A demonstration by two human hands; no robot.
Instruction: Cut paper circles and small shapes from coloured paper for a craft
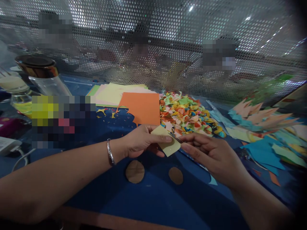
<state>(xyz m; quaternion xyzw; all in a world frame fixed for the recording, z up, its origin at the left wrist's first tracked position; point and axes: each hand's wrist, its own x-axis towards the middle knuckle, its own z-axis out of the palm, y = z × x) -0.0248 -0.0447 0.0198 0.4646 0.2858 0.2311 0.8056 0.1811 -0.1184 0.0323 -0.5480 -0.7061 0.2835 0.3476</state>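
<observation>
A pale yellow piece of paper (170,148) is pinched in my left hand (146,140), with the thumb flat on its top face. My right hand (208,151) is closed at the paper's right edge, thumb and fingertips together. A thin dark sliver shows between those fingertips and the paper; what it is I cannot make out. Below the hands, a larger brown cardboard disc (135,172) and a smaller brown disc (176,175) lie on the blue table (148,204).
Behind my hands are an orange sheet (144,107), stacked coloured paper (107,94) and a heap of folded paper pieces (187,113). Pointed paper shapes (261,116) and blue paper (263,153) lie right. A lidded clear jar (48,80) stands left. A perforated metal screen (163,41) rises behind.
</observation>
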